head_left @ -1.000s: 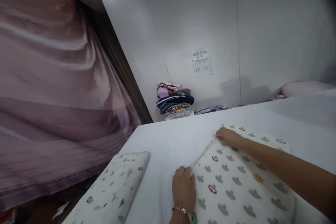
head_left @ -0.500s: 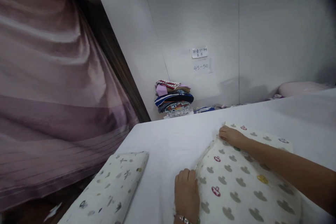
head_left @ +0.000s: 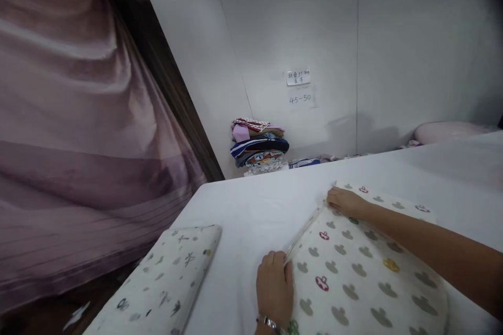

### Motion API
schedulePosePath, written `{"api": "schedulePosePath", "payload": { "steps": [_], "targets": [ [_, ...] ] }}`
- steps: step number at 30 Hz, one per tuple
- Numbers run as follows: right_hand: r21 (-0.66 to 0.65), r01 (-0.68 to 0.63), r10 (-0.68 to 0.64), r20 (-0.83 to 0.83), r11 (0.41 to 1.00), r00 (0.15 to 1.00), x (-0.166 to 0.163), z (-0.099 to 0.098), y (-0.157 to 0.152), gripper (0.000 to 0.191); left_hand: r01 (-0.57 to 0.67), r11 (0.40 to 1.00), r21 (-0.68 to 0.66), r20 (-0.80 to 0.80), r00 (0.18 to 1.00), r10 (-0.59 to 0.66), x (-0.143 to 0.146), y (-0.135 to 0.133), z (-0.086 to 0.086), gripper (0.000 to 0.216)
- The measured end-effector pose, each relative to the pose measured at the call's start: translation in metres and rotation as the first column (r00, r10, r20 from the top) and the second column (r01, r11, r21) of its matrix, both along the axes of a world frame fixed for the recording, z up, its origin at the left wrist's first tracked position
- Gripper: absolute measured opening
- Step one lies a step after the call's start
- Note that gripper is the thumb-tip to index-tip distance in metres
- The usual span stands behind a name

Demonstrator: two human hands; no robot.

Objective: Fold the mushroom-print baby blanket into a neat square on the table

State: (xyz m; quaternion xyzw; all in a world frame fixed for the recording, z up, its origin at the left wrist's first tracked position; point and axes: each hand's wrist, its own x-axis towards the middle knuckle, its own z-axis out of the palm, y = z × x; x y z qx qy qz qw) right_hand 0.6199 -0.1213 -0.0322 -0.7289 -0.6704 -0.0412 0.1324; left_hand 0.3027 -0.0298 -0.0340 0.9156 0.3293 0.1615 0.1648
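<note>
A white cloth (head_left: 359, 269) printed with grey, red and yellow shapes lies on the white table (head_left: 251, 209), on its right half. My left hand (head_left: 274, 285), with a metal bracelet at the wrist, pinches the cloth's near left edge. At the far left corner, my right hand (head_left: 346, 202) grips the same edge, its forearm crossing over the cloth. Between both hands the edge runs fairly straight. To the left rests a folded white cloth (head_left: 168, 277) with small dark prints, apart from my hands.
Beyond the far table edge stands a pile of folded textiles (head_left: 259, 144) against the wall. Paper signs (head_left: 299, 86) are stuck above it. A pink curtain (head_left: 78, 141) hangs at the left. A pale pink bundle (head_left: 448, 132) sits at the far right.
My left hand has moved slightly left, and the cloth's edge between my hands is pulled straighter. My right hand stays at the far corner.
</note>
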Motion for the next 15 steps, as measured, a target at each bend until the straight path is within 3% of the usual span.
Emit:
{"api": "schedulePosePath", "payload": {
  "steps": [15],
  "targets": [
    [-0.013,0.187,-0.188,-0.07,0.982,0.98,0.005,-0.01,0.009,0.017,-0.025,1.0,0.013,-0.014,1.0,0.025,0.001,0.002,-0.006,0.018]
  ]
}}
